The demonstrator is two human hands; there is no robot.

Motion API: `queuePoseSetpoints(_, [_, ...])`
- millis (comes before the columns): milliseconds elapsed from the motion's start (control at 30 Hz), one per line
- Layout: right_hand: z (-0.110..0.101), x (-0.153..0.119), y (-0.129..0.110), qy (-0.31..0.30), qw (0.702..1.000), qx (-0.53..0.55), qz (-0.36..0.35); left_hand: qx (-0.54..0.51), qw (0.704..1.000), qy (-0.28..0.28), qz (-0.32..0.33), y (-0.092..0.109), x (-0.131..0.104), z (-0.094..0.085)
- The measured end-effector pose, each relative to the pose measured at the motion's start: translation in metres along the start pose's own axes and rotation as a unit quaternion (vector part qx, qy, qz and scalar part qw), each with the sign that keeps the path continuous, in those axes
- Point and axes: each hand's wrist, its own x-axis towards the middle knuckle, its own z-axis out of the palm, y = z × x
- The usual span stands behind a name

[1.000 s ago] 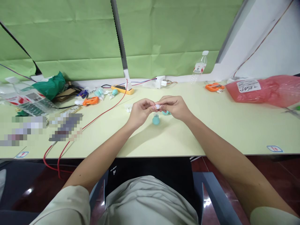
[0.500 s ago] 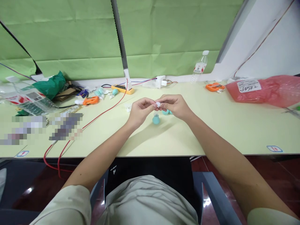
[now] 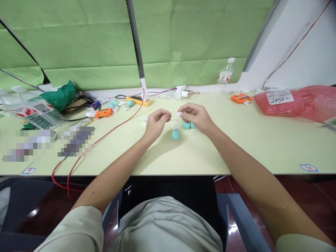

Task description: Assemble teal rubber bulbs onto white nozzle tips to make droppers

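My right hand (image 3: 195,117) pinches a small white cap (image 3: 179,114) between thumb and fingertips. To its left, a short gap apart, my left hand (image 3: 156,124) has its thumb and fingers drawn together in a pinch. Whether anything small is in that pinch, I cannot make out. Below and between both hands a small bottle (image 3: 175,134) with a turquoise lower part and a clear top stands upright on the table. More turquoise pieces (image 3: 186,125) are partly covered by my right hand. Small white pieces (image 3: 144,121) lie just beyond my left hand.
Red cable (image 3: 119,124) crosses the pale table (image 3: 244,147) on the left. Orange-handled tools (image 3: 103,112) and a yellow meter (image 3: 139,100) lie farther back. Large clear bottles (image 3: 43,112) are at left, a red plastic bag (image 3: 296,103) at right, a water bottle (image 3: 224,76) behind.
My hands have parted. The white cap, between both hands before, is now in my right fingers alone, and my left fingertips are off it.
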Motion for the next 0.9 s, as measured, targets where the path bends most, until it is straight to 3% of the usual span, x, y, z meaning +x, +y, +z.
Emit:
queuePoseSetpoints(67, [-0.004,0.001,0.001,0.030,0.998,-0.048,-0.001,0.061,0.998,-0.023,0.025,-0.006,0.000,-0.003])
queuePoseSetpoints(133, [-0.007,0.002,0.003,0.037,0.995,-0.087,-0.007,0.101,0.991,-0.089,0.020,-0.009,-0.002,-0.004])
queuePoseSetpoints(200, [-0.008,0.002,0.005,0.009,0.992,-0.121,-0.027,0.120,0.980,-0.156,-0.019,-0.012,-0.005,-0.004])
queuePoseSetpoints(300, [-0.008,0.000,0.008,-0.061,0.981,-0.171,-0.074,0.142,0.966,-0.202,-0.079,-0.016,-0.009,-0.001])
queuePoseSetpoints(400, [-0.007,-0.002,0.009,-0.102,0.964,-0.220,-0.105,0.139,0.960,-0.219,-0.103,-0.021,-0.010,0.001])
queuePoseSetpoints(600, [-0.009,-0.002,0.012,-0.121,0.937,-0.296,-0.143,0.131,0.953,-0.256,-0.091,-0.021,-0.008,0.001])
queuePoseSetpoints(900, [-0.015,0.000,0.013,-0.135,0.933,-0.297,-0.150,0.121,0.954,-0.263,-0.076,-0.025,-0.007,0.000])
